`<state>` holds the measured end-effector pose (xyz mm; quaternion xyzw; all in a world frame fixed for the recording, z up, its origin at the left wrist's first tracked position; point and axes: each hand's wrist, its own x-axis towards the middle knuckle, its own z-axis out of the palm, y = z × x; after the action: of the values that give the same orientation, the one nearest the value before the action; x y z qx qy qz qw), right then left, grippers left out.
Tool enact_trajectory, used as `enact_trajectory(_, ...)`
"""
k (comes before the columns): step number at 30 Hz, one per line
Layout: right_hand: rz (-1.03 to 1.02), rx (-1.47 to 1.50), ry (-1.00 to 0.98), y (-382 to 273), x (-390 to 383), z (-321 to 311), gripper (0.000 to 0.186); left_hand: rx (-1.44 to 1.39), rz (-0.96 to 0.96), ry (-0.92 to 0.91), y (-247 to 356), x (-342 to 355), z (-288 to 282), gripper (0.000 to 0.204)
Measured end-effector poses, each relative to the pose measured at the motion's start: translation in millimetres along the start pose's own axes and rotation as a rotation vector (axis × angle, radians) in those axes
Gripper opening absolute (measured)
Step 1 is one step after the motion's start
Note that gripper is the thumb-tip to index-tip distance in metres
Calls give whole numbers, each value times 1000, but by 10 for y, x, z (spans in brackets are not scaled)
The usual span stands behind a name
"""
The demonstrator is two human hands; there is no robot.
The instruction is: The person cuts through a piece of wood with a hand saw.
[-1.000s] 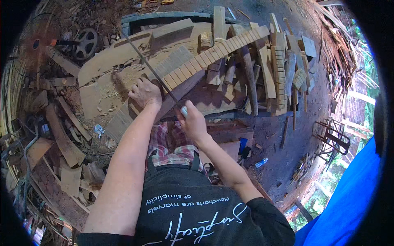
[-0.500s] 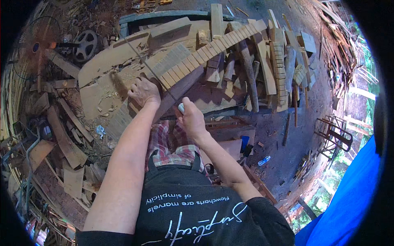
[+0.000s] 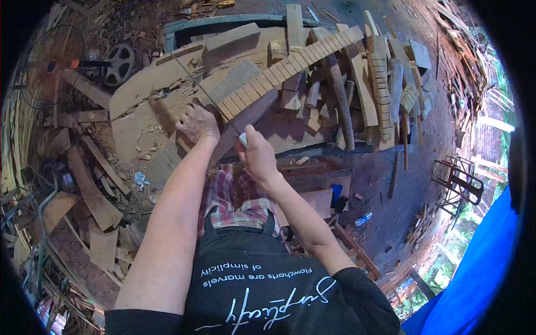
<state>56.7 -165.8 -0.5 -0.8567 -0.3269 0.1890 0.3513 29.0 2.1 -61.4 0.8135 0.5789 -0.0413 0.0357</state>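
Note:
My right hand (image 3: 258, 153) is closed around the white handle of a handsaw (image 3: 207, 96). Its long thin blade runs away to the upper left, crossing a pale wooden strip (image 3: 285, 68). Many evenly spaced cross-cuts mark this slightly curved strip, and the blade sits near its closer end. My left hand (image 3: 196, 124) bears down on that end just left of the blade, its fingers bent over the wood; the fingertips are partly hidden. Beneath the strip lies a darker plank (image 3: 245, 120).
Sawdust and chips cover the worn workbench (image 3: 125, 134). Logs and offcuts, including another notched strip (image 3: 381, 95), are piled on its right. A fan (image 3: 51, 67) stands at far left, scrap boards (image 3: 92, 190) below it. A plastic bottle (image 3: 363, 219) and a metal-framed chair (image 3: 460, 184) are right.
My right hand has moved slightly up and left, pushing the saw along its own line across the strip. My left hand and the strip stay almost in place.

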Motion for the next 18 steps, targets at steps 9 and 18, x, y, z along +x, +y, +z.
enact_trajectory(9,373,408,117,1014,-1984,-405,19,-172,-16,194,11,-68,-14,26)
enact_trajectory(18,371,64,186,900,-2775,-1138,16,-756,-62,216,-192,64,32,21)
